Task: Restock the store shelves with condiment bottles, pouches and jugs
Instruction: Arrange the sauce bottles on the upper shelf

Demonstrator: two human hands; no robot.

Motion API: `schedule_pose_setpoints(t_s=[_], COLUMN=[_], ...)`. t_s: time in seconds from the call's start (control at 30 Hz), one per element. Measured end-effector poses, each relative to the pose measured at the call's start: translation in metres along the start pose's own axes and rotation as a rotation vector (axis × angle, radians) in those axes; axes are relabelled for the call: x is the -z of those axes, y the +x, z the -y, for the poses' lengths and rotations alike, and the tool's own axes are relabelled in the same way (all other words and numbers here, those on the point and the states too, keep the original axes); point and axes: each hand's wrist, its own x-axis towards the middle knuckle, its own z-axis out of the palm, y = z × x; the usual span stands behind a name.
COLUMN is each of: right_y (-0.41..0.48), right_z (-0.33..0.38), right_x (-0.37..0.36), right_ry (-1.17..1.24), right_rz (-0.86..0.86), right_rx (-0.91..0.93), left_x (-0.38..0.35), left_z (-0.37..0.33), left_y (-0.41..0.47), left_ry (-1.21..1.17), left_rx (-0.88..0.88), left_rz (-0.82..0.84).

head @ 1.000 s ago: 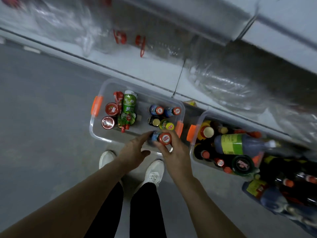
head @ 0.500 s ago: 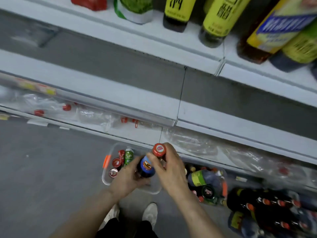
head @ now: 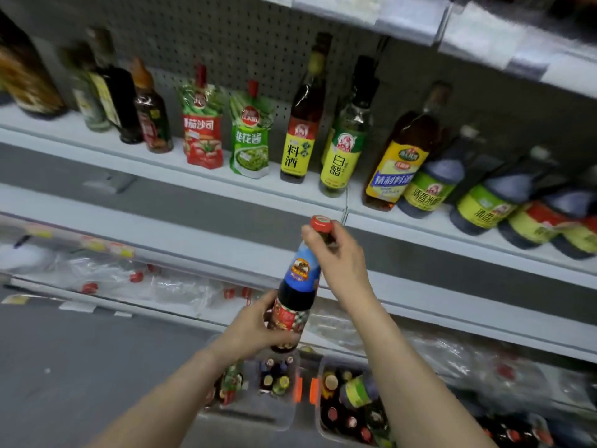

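Far-left bottles [head: 106, 92] blurred; right bin [head: 320, 421] partly hidden.

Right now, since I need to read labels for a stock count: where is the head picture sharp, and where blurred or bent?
Head view: the held sauce bottle and the green pouch read fairly sharp; the bottles at far left smear with motion blur; shelf edges slant from the wide lens; the floor bins are dim and soft.

two pouches [head: 226, 130] stand on the shelf [head: 161, 163], bottles [head: 323, 124] right of them, bins [head: 268, 412] below.
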Motion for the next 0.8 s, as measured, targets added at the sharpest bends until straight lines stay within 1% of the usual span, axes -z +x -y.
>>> schedule_pose_setpoints(t_s=[0.1, 0.23, 0.4, 0.53, 0.6, 0.8], right_y=[0.013, 0.024, 0.024, 0.03, 0.036, 0.056], right_z=[0.03, 0.058, 0.084, 0.111, 0.128, 0.187], right_x=[0.014, 0.025, 0.032, 0.035, 0.034, 0.01], right_ry=[0.096, 0.163, 0.149, 0.086, 0.095, 0.158], right_rz=[-0.008, 0.142, 0.257, 0.304, 0.314, 0.378], right_rx=[-0.012, 0.009, 0.126, 0.221, 0.272, 0.387], left_x=[0.008, 0.017, 0.032, 0.048, 0.057, 0.108], left_z=[-0.032, -0.071, -0.122, -0.165, -0.185, -0.225], left_y=[-0.001, -0.001, 0.001, 0.003, 0.0, -0.019], left_ry=[-0.055, -0.127, -0.155, -0.179, -0.19, -0.154], left_rx=[-0.027, -0.057, -0.139, -0.204, -0.242, -0.315], left_rz=[0.006, -0.045, -0.152, -0.242, -0.284, -0.292])
